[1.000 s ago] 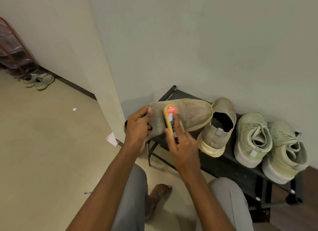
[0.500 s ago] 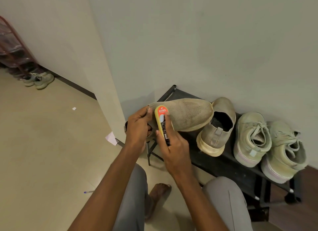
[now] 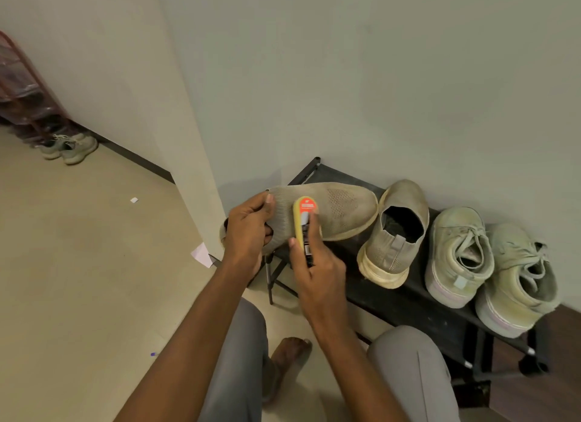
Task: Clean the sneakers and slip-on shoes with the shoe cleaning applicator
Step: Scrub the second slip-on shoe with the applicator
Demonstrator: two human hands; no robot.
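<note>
Slid toward the toe, applicator gripped by right hand presses slip-on; left hand clutches its heel. Rack holds 3 shoes.

You face a pale wall; a black rack stands against it, with beige floor left of the rack.

Black shoe rack with slip-on shoe, two sneakers
</note>
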